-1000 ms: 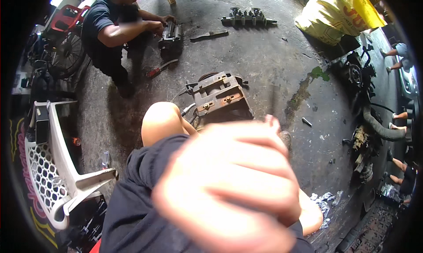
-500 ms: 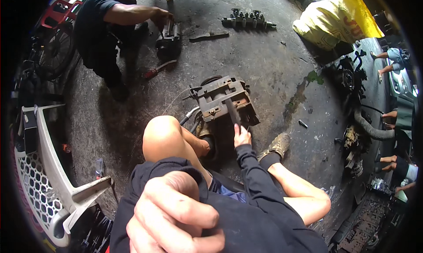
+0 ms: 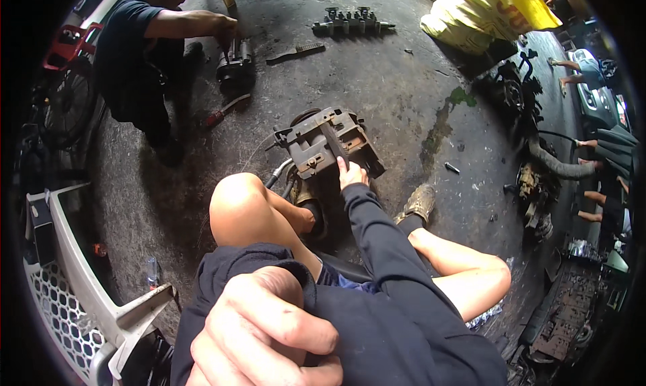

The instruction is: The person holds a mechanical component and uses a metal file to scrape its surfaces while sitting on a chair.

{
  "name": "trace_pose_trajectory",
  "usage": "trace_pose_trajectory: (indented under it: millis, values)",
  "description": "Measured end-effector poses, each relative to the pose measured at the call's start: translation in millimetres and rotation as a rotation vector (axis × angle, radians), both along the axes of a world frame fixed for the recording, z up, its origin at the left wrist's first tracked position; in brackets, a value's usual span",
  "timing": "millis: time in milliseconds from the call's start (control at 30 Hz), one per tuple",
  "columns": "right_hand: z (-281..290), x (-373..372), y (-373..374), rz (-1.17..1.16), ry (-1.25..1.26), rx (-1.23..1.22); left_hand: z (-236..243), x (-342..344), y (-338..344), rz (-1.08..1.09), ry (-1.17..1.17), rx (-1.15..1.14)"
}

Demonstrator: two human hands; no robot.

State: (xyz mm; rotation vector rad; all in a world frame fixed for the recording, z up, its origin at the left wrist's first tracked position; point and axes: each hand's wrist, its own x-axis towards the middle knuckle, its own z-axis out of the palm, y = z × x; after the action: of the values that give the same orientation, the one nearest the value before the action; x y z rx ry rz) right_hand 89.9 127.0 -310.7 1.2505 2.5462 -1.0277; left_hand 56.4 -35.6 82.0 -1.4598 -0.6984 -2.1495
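In my right hand [image 3: 353, 175] is the near end of a dark, narrow, brush-like tool [image 3: 332, 141], its far end lying across a grimy metal machine part [image 3: 306, 144]. This blocky part has rusty patches and slots, and rests on the floor between my feet. My left hand [image 3: 266, 325] is raised very close to the camera, its fingers curled. Whatever it may hold is hidden. Dark hoses [image 3: 277, 174] lie against the near left side of the part.
A person [image 3: 134, 56] at far left works on a cylindrical metal unit [image 3: 235, 66]. Across the floor lie a wire brush [image 3: 296, 53], a valve-like assembly [image 3: 353, 24], a red-handled tool [image 3: 225, 111] and a bolt [image 3: 452, 167]. A white plastic chair [image 3: 87, 265] stands left; engine parts [image 3: 531, 198] sit right.
My right hand has pushed forward, and the tool reaches farther across the metal part. The whole scene has shifted slightly left in the view. My left hand stays curled in place.
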Motion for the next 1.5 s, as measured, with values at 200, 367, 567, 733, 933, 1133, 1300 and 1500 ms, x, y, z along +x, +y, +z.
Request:
trace_pose_trajectory:
  millis: [200, 367, 567, 733, 933, 1133, 1300, 1500]
  values:
    - [-25, 94, -16, 0.008, 0.106, -0.164, 15, 19, -15, -0.113, -0.116, -0.207]
    - [13, 39, -12, -0.061, 0.012, -0.144, 10, 14, -10, -0.258, -0.011, 0.016]
    - [4, 48, -29, 0.059, -0.146, -0.063, 16, 26, -24, -0.192, -0.049, 0.004]
    - [-33, 60, -49, -0.012, -0.017, -0.030, 16, 23, -33, -0.240, -0.161, -0.332]
    - [-54, 56, -22, -0.079, 0.095, -0.137, -11, 6, -6, -0.396, 0.042, -0.033]
    - [-13, 43, -25, -0.199, 0.025, -0.534, -38, 48, 9, -0.631, -0.159, -0.450]
    - [-57, 88, -63, -0.075, 0.166, -0.070, -46, 75, 30, -0.603, 0.181, -0.555]
    - [-31, 72, -29, -0.207, 0.196, -0.173, -53, 79, 23, -0.507, 0.217, -0.589]
